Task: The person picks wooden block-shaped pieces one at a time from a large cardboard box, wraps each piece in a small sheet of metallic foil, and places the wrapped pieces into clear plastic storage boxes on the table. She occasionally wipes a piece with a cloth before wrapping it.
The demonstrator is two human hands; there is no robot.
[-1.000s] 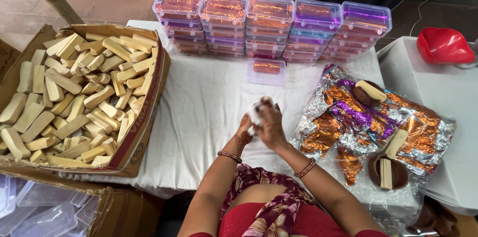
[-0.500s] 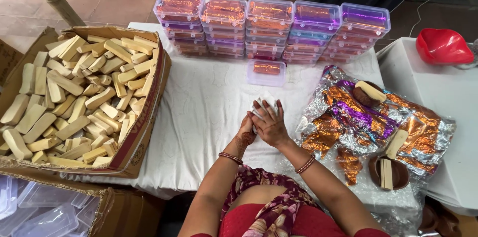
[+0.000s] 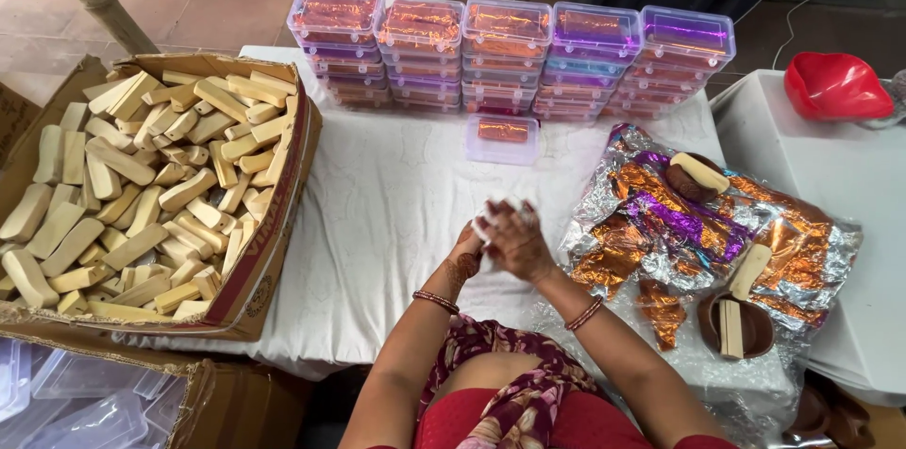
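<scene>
Both my hands meet over the white tablecloth (image 3: 396,194), just in front of my body. My right hand (image 3: 514,241) lies over a small pale, clear-looking thing (image 3: 487,216), mostly hidden by the fingers. My left hand (image 3: 465,255) presses against it from the left and below. What the thing is cannot be told. A single small clear box with orange foil inside (image 3: 502,138) sits just beyond my hands.
A cardboard box (image 3: 269,251) full of pale bars stands at the left. Stacked clear boxes with orange and purple foil (image 3: 510,57) line the far edge. Foil sheets (image 3: 679,232), two brown clay bowls with bars (image 3: 734,324), and a red bowl (image 3: 835,85) lie right.
My hands have shifted slightly and turned the small thing between them; the right hand now covers it more from above. Nothing else on the table moved.
</scene>
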